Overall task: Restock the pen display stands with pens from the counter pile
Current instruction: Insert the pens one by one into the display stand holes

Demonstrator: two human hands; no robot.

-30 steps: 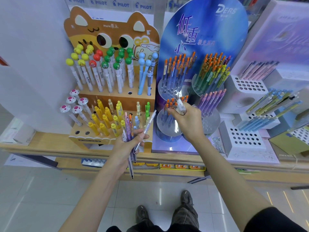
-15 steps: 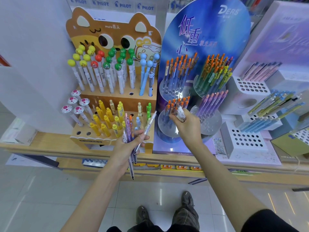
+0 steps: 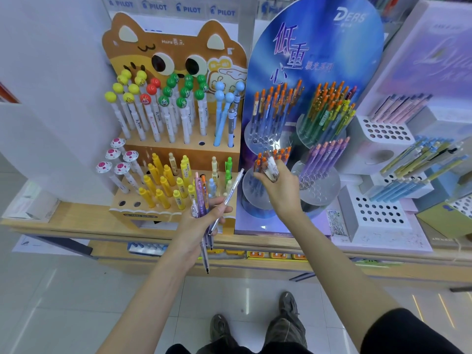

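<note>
Hands full: our left hand [image 3: 204,221] grips the spare pens [image 3: 201,198], our right hand [image 3: 283,192] pinches one pen [image 3: 271,169].
It's sunk a bit lower into the blue stand's [image 3: 319,47] orange-capped tier [image 3: 249,186], mid-frame; looks nearly slotted.

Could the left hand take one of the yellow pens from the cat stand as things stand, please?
Probably not: the yellow pens stand just beside the left hand with nothing between, but its fingers are full, gripping a bundle of pens.
</note>
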